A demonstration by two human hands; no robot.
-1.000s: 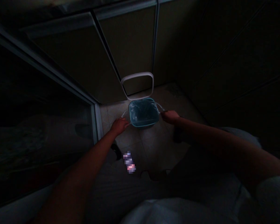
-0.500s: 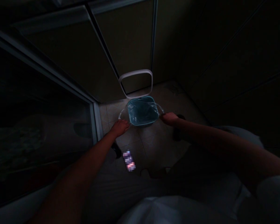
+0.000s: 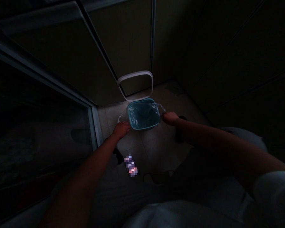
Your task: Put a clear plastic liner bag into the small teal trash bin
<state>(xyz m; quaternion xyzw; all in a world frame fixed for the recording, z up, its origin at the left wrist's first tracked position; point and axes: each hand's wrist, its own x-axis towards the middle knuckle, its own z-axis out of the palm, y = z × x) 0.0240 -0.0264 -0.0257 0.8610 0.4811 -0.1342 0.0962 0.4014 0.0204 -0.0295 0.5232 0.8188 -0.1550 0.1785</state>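
Teal plastic shows faintly through the gloom: a bin (image 3: 144, 128) stands mouth-up on the tiled floor (image 3: 154, 144), just about the middle of the frame, with a clear liner (image 3: 133, 114) crinkled inside it and catching what little light there is. I see the person's two bare arms reaching up from the lower corners, one to each side of it. On the right of the bin, the right hand (image 3: 170, 118) is curled closed on the liner's edge, beside the rim, and a clear strap of the film arches over to it. On the left, the left hand (image 3: 122, 129) has its fingers bent down close against the bin's near left corner; another thin loop of film rises just above it, but it is too dim for me to tell whether those fingers grip anything. Behind the bin, a little above centre, a pale rounded frame (image 3: 152, 85) stands upright, open through the middle, close by the far rim. Dark panels (image 3: 128, 41) fill the upper part of the view, and a metal door frame (image 3: 94, 125) runs down from the upper left. Below the left hand, lower centre, glows a small pixelated patch (image 3: 131, 165), its detail blurred out. Pale cloth (image 3: 171, 215) bulges in at the bottom edge.
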